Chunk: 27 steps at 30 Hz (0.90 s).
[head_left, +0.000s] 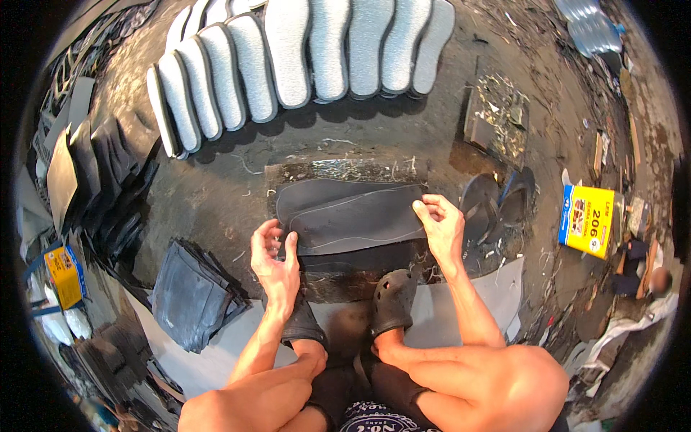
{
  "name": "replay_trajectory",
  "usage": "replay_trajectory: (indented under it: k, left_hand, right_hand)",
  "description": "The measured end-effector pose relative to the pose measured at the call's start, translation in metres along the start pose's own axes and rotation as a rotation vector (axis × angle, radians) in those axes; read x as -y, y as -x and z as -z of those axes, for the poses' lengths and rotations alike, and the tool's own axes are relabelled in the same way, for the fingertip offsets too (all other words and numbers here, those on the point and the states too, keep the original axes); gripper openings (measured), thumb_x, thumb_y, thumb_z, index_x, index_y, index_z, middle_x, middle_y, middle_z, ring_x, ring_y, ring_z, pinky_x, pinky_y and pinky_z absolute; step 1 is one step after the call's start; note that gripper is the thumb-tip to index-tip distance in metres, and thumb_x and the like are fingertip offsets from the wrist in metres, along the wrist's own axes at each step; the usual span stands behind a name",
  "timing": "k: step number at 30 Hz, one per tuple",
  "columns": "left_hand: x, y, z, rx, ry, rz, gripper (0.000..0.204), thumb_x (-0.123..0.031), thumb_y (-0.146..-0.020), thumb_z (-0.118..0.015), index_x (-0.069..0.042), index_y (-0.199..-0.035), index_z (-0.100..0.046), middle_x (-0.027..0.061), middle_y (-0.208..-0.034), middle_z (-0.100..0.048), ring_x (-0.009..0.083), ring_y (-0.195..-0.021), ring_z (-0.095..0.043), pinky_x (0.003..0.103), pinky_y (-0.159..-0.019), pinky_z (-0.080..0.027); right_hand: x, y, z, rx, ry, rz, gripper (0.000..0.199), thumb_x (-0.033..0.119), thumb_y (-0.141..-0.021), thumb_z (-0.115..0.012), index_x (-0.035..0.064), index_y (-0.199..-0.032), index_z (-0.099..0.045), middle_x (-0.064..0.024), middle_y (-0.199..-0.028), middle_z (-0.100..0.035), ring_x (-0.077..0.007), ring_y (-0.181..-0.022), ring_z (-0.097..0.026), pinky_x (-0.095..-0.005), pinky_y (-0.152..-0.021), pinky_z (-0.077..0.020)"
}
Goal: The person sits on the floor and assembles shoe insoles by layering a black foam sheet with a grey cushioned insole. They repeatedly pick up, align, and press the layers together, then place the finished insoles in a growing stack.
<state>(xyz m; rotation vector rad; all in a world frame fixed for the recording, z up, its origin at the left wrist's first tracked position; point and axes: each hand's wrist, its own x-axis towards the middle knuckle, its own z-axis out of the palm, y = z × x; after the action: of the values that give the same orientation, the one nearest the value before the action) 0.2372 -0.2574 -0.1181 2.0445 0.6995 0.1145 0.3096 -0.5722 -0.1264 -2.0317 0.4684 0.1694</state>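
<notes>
A black sheet [353, 216], rubber or foam by its look, lies in front of me with pale curved sole outlines on it. My right hand [442, 225] pinches its right edge between thumb and fingers. At the sheet's lower left corner, my left hand [276, 261] hovers with its fingers curved and apart; whether a fingertip touches the edge I cannot tell. Beneath the sheet is a worn, scuffed board [338, 171], mostly covered. Beyond it stand rows of insoles [288, 65] with light grey-blue faces and dark edges.
Dark cut sheets are stacked at the left [193, 295], with curved black pieces [97, 180] farther off. To the right are sandals [497, 201], a scrap-covered block [497, 119] and a yellow box [590, 221]. My clogs [393, 299] stand close to the board.
</notes>
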Motion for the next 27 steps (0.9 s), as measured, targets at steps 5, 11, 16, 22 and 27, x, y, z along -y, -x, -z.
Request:
replay_trajectory:
  k: [5, 11, 16, 22, 27]
  left_hand:
    - [-0.046, -0.013, -0.006, 0.138, -0.333, -0.668, 0.057, -0.002, -0.088, -0.078, -0.009, -0.144, -0.067, 0.0175, -0.149, -0.062, 0.0423, -0.145, -0.052, 0.055, -0.124, -0.04]
    - [-0.056, -0.018, -0.068, 0.508, -0.43, -0.811, 0.087, -0.046, -0.093, -0.083, -0.024, -0.169, -0.047, 0.0202, -0.172, -0.039, 0.0437, -0.156, -0.039, 0.06, -0.13, -0.027]
    - [-0.039, 0.0, -0.061, 0.402, -0.574, -0.739, 0.09, -0.051, -0.094, -0.08, -0.02, -0.171, -0.045, 0.0205, -0.158, -0.044, 0.0404, -0.145, -0.043, 0.057, -0.123, -0.029]
    - [-0.025, 0.01, -0.053, 0.382, -0.627, -0.662, 0.089, -0.045, -0.098, -0.078, -0.018, -0.173, -0.04, 0.0244, -0.17, -0.035, 0.0437, -0.158, -0.033, 0.063, -0.131, -0.019]
    - [-0.049, 0.014, -0.054, 0.462, -0.515, -0.681, 0.085, -0.031, -0.1, -0.073, -0.009, -0.173, -0.037, 0.0223, -0.181, -0.025, 0.0454, -0.169, -0.019, 0.064, -0.135, -0.011]
  right_hand:
    - [0.013, -0.001, -0.004, 0.027, 0.086, 0.019, 0.033, 0.028, -0.099, -0.085, 0.0019, -0.118, -0.079, -0.0084, -0.089, -0.083, -0.0129, -0.079, -0.074, -0.0324, -0.075, -0.0569]
    - [0.021, 0.02, -0.007, -0.09, 0.165, 0.191, 0.042, 0.025, -0.092, -0.091, 0.0051, -0.127, -0.078, -0.0121, -0.111, -0.071, -0.0201, -0.09, -0.07, -0.0356, -0.082, -0.0576]
    - [0.01, 0.027, -0.004, -0.091, 0.161, 0.186, 0.058, 0.027, -0.092, -0.091, 0.0091, -0.142, -0.069, -0.0114, -0.118, -0.062, -0.0238, -0.096, -0.064, -0.0402, -0.087, -0.0566]
    - [0.004, 0.037, -0.015, 0.003, 0.063, 0.217, 0.048, 0.031, -0.095, -0.089, 0.006, -0.132, -0.072, -0.0112, -0.109, -0.071, -0.0252, -0.097, -0.066, -0.0416, -0.09, -0.056]
    - [0.006, 0.042, -0.026, -0.026, 0.057, 0.263, 0.039, 0.024, -0.097, -0.086, 0.0039, -0.127, -0.072, -0.0123, -0.105, -0.07, -0.0276, -0.096, -0.066, -0.0427, -0.09, -0.0558]
